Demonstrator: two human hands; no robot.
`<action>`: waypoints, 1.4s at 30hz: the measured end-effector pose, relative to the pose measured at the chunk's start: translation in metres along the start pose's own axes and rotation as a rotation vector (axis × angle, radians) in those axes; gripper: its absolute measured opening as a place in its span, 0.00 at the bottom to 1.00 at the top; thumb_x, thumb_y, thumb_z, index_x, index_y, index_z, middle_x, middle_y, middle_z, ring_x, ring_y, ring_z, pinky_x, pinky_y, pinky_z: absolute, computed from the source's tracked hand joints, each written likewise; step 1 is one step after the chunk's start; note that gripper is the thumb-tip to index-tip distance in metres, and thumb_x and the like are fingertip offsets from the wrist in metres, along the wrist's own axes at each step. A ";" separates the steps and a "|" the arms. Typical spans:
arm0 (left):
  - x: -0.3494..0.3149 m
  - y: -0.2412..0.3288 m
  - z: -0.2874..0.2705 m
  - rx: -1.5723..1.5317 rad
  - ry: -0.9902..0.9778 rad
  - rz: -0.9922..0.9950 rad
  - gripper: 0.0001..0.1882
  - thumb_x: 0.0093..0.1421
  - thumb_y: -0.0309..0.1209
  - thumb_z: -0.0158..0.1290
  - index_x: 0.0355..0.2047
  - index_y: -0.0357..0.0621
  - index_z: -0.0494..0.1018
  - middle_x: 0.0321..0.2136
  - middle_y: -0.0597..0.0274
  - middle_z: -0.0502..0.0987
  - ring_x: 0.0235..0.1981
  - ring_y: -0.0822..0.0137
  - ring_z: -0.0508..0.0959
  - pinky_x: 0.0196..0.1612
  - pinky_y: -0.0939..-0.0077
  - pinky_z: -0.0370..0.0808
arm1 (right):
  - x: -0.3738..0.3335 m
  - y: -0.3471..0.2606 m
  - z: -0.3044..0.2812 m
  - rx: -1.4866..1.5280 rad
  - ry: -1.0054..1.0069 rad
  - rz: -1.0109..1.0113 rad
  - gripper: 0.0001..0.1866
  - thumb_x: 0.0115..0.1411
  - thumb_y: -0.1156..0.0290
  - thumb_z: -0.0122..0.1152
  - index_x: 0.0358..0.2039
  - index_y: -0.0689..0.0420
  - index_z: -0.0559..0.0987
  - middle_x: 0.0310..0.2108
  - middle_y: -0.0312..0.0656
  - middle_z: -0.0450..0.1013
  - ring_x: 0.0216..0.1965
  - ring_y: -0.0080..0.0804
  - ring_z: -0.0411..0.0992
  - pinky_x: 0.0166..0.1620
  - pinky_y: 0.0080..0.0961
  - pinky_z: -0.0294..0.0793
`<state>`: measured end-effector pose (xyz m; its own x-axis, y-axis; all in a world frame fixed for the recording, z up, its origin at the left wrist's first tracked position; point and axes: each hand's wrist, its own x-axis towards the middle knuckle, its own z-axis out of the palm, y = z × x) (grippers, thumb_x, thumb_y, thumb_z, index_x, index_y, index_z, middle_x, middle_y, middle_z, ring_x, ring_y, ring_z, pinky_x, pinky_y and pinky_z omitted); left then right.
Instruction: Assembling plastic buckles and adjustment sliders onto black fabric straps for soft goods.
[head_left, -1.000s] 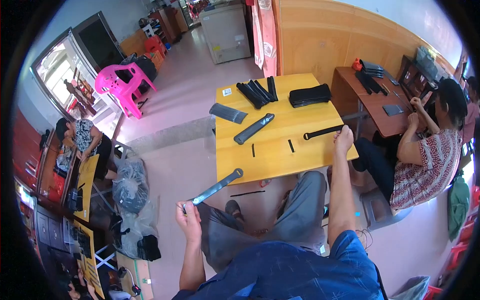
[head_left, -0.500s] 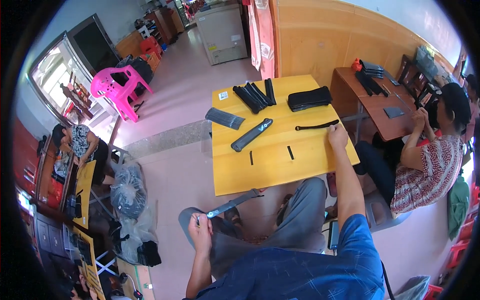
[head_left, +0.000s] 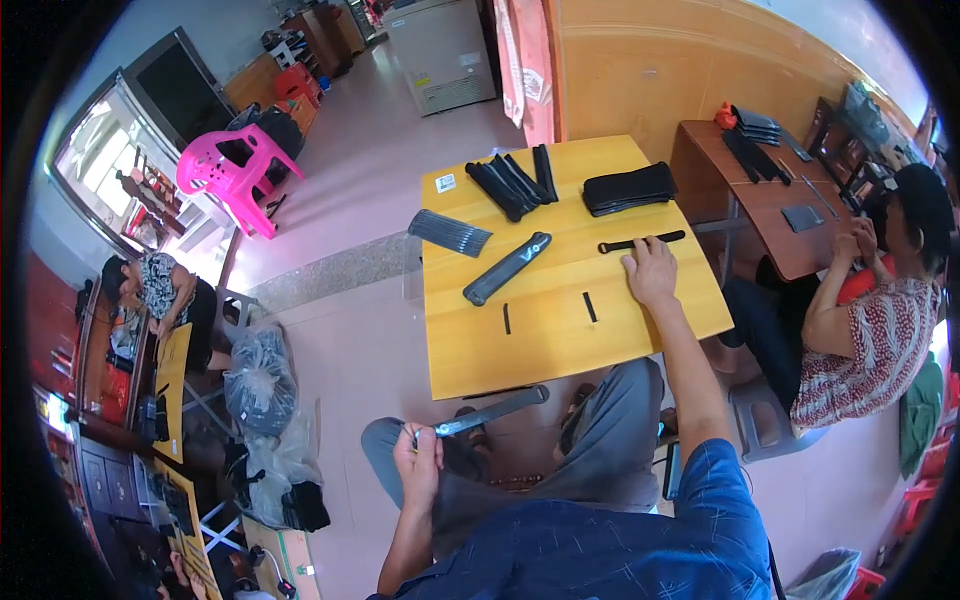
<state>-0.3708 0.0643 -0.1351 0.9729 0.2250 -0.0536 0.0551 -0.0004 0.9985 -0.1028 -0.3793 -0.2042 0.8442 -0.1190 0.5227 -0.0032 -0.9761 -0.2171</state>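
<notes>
Above my lap, my left hand (head_left: pixel 420 466) is closed around one end of a long black strip (head_left: pixel 495 410) with a glossy patch near the grip. The strip's free end points toward the table's front edge. My right hand (head_left: pixel 653 274) lies flat on the yellow table (head_left: pixel 560 362), fingers stretched and apart. Its fingertips touch or nearly touch a thin black strap (head_left: pixel 618 246) with a loop at its left end. Left of that strap rests a padded black band (head_left: pixel 507 268) with a light mark. Two short black strips, a left one (head_left: pixel 507 319) and a right one (head_left: pixel 589 307), lie nearer me.
Toward the back stand a black stack (head_left: pixel 628 188), a bundle of black sleeves (head_left: pixel 505 188) and a fan of grey strips (head_left: pixel 450 232). A person (head_left: pixel 870 300) sits at a brown table on the right; another (head_left: pixel 160 290) works at the left. A pink chair (head_left: pixel 235 170) stands beyond.
My right hand has slid left from the strap's right end and flattened onto the table. The strip in my left hand has swung slightly, its free end farther right.
</notes>
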 end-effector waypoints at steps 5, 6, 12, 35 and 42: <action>0.002 -0.003 -0.003 -0.025 0.015 -0.031 0.13 0.74 0.38 0.50 0.33 0.48 0.65 0.19 0.70 0.69 0.16 0.81 0.64 0.19 0.85 0.62 | 0.010 0.013 0.004 0.009 -0.042 0.111 0.23 0.63 0.56 0.61 0.53 0.56 0.78 0.58 0.52 0.71 0.61 0.52 0.67 0.61 0.52 0.67; 0.002 -0.004 -0.003 -0.020 0.017 -0.048 0.13 0.74 0.39 0.50 0.33 0.48 0.65 0.19 0.70 0.68 0.16 0.81 0.64 0.19 0.85 0.62 | 0.012 0.007 0.005 0.012 -0.050 0.104 0.23 0.63 0.56 0.61 0.53 0.56 0.78 0.58 0.52 0.71 0.61 0.52 0.67 0.61 0.52 0.67; 0.007 -0.005 -0.003 -0.062 0.049 -0.096 0.12 0.74 0.36 0.50 0.32 0.46 0.68 0.19 0.72 0.69 0.17 0.82 0.64 0.20 0.86 0.61 | 0.035 -0.088 -0.008 0.336 -0.027 -0.383 0.28 0.54 0.65 0.70 0.56 0.54 0.76 0.59 0.54 0.71 0.60 0.57 0.68 0.64 0.52 0.65; 0.057 -0.014 -0.013 -0.119 -0.051 -0.192 0.11 0.74 0.35 0.50 0.33 0.44 0.69 0.20 0.71 0.69 0.17 0.82 0.64 0.20 0.85 0.60 | 0.051 -0.182 -0.008 0.234 -0.239 -0.416 0.21 0.56 0.67 0.69 0.51 0.55 0.79 0.48 0.45 0.78 0.54 0.46 0.75 0.62 0.48 0.70; 0.063 -0.016 -0.010 -0.061 -0.081 -0.067 0.12 0.74 0.35 0.51 0.33 0.45 0.68 0.19 0.73 0.69 0.17 0.85 0.64 0.19 0.86 0.60 | -0.003 -0.236 -0.108 0.885 -0.305 -0.429 0.12 0.58 0.74 0.68 0.43 0.60 0.82 0.41 0.49 0.81 0.44 0.48 0.81 0.47 0.38 0.80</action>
<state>-0.3131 0.0884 -0.1540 0.9826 0.1431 -0.1184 0.1090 0.0718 0.9914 -0.1627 -0.1685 -0.0656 0.7818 0.3801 0.4943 0.6224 -0.4277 -0.6555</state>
